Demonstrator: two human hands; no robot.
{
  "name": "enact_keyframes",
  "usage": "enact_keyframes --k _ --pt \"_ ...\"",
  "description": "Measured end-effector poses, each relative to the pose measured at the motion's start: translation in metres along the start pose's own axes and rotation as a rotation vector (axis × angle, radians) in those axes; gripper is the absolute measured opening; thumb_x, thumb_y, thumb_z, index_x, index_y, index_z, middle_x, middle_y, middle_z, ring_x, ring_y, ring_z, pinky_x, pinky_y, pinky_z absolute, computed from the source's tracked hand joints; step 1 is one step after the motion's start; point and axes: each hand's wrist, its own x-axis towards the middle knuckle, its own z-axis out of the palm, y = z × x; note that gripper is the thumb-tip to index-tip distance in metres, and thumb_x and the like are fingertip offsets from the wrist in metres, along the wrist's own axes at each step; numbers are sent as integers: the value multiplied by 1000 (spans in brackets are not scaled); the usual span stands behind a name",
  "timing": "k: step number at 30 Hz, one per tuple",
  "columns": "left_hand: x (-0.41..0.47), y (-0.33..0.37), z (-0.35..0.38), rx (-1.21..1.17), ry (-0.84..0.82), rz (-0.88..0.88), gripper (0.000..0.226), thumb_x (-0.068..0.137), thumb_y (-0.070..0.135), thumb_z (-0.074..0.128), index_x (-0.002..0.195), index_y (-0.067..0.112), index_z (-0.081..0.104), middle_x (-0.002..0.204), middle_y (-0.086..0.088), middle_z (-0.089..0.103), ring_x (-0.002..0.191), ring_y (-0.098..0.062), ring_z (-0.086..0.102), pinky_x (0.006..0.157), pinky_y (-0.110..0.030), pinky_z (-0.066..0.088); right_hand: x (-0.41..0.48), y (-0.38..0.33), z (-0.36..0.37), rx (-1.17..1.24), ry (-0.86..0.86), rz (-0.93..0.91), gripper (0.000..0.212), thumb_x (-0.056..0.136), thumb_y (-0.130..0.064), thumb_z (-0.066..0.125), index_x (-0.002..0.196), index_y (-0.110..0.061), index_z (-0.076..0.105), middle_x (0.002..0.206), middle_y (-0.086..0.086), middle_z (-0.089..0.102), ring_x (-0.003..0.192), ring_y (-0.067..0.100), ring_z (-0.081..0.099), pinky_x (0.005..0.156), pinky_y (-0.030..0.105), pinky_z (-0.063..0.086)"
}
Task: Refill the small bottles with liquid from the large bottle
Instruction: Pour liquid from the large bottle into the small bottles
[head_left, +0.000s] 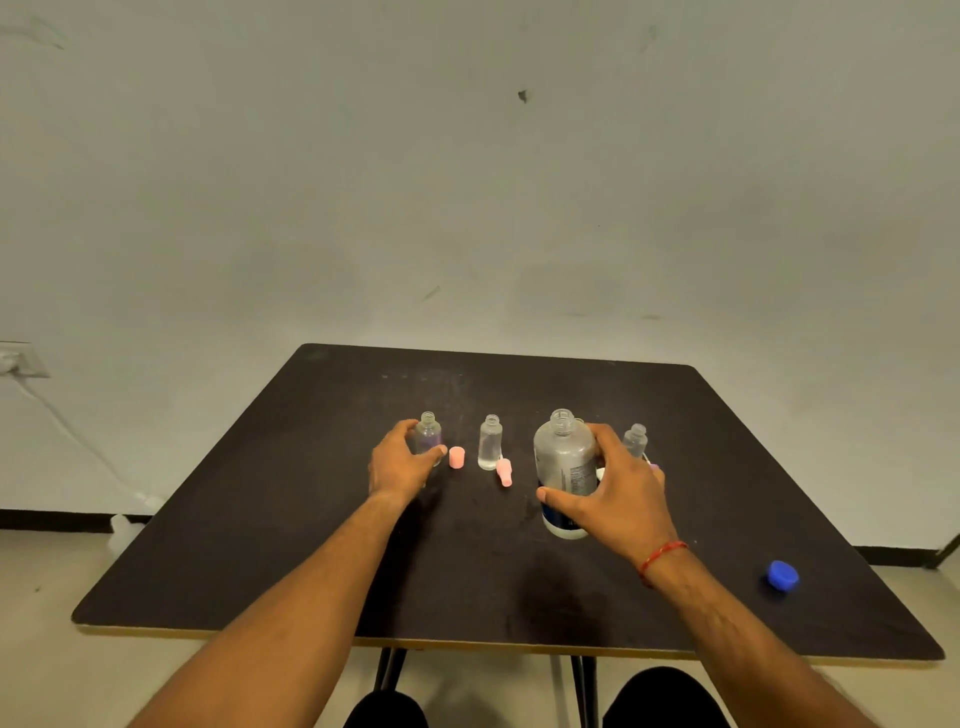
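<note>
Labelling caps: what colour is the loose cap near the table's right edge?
Blue. The cap shows clearly in the head view, lying alone on the dark table.

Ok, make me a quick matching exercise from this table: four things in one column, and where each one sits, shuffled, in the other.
Things
1. large bottle
2. blue cap
3. leftmost small bottle
4. middle small bottle

Places
A. alone near the table's right edge
B. in the left hand
C. in the right hand
D. standing free between the two hands

Pairs: 1-C, 2-A, 3-B, 4-D
</note>
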Motion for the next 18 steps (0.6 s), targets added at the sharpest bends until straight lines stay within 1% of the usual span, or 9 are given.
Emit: enact_keyframes --k 3,5,8,10,11,12,13,16,18 --pt "-1 2 1 -11 1 4 42 85 27 80 122 25 62 120 5 63 91 -20 68 78 -45 63 0 3 0 1 3 -6 84 63 -59 81 133 -31 44 119 -13 62 109 11 59 95 32 29" --pt "-1 3 0 -28 11 7 39 86 27 80 120 25 61 119 6 62 95 -19 66 74 -44 64 0 3 0 3 3 -5 83 63 -59 81 132 -31 44 117 -13 62 108 11 59 92 30 28" --pt "-2 3 -4 -68 40 16 36 84 33 81 111 29 57 121 5 63 101 -16 62 82 -46 62 1 2 0 3 5 -7 83 63 -58 82 132 -31 45 117 -14 62 107 10 59 90 28 28" --pt "-4 6 -7 -94 67 43 36 83 35 82 107 30 55 115 8 62 104 -16 63 87 -46 61 1 0 -2 7 3 -18 80 64 -56 82 130 -31 45 115 -16 61 105 8 58 89 26 27" --pt "-7 9 -10 -97 78 60 37 83 34 82 107 29 55 113 10 61 105 -15 63 90 -43 60 1 -1 -3 9 2 -27 78 64 -55 82 129 -32 46 112 -18 59 103 6 56 87 24 27" --pt "-11 14 -13 -99 85 79 38 83 33 82 109 26 56 112 10 60 106 -14 63 93 -37 57 2 -3 -4 9 -1 -38 76 65 -54 82 128 -33 46 110 -20 57 101 3 54 85 22 26" --pt "-15 17 -15 -101 90 103 38 83 31 82 110 24 56 112 9 60 106 -12 61 92 -30 54 3 -5 -5 5 -6 -47 75 65 -54 82 128 -35 46 108 -22 55 99 1 52 83 20 25" --pt "-33 29 -23 -128 84 206 40 82 29 83 114 24 59 112 8 64 104 -8 61 84 -16 46 9 -10 -9 -23 -4 -83 71 64 -55 81 125 -41 47 103 -26 56 95 -1 51 85 26 25" --pt "-45 34 -27 -141 74 269 43 82 30 83 118 26 60 110 11 65 101 -5 63 81 -10 45 14 -11 -11 -55 -2 -108 70 62 -58 78 123 -44 47 103 -24 60 97 2 54 86 32 29"
